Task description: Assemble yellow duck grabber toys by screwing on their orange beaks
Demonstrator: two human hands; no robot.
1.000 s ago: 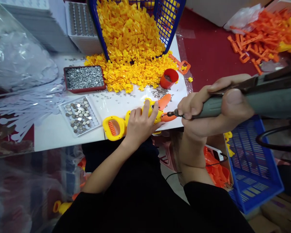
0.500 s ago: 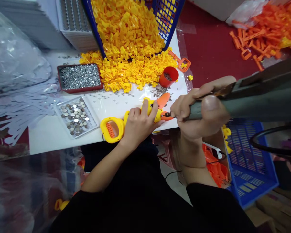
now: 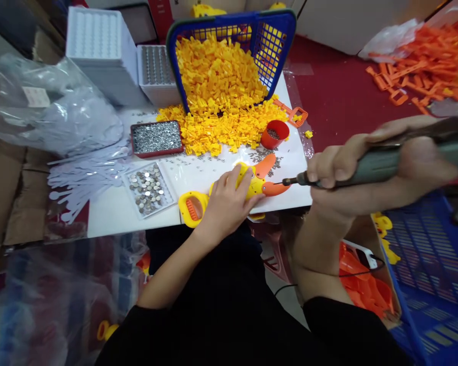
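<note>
A yellow plastic toy grabber (image 3: 256, 186) with a ring-shaped handle and two orange jaws (image 3: 266, 165) lies on the white worktop. My left hand (image 3: 223, 203) grips its middle from above, holding it against the surface and hiding part of it. My right hand (image 3: 339, 170) is wrapped round a grey-green power screwdriver (image 3: 377, 165), held almost level. Its thin bit points left over the lower orange jaw, short of the screw at the jaw's base. Loose dark screws (image 3: 277, 163) lie just beyond the jaws.
A blue basket (image 3: 173, 66) spills yellow clips (image 3: 221, 76) at the back. Nearby are a red cup (image 3: 275, 134) of screws, a tray of small metal parts (image 3: 156, 138), a tray of metal discs (image 3: 147, 190) and white plastic strips (image 3: 84, 173). Orange parts (image 3: 423, 66) lie at right.
The screwdriver has pulled back to the right, its bit leaving the screw at the lower jaw's base. My left hand still grips the toy. The whole view has shifted.
</note>
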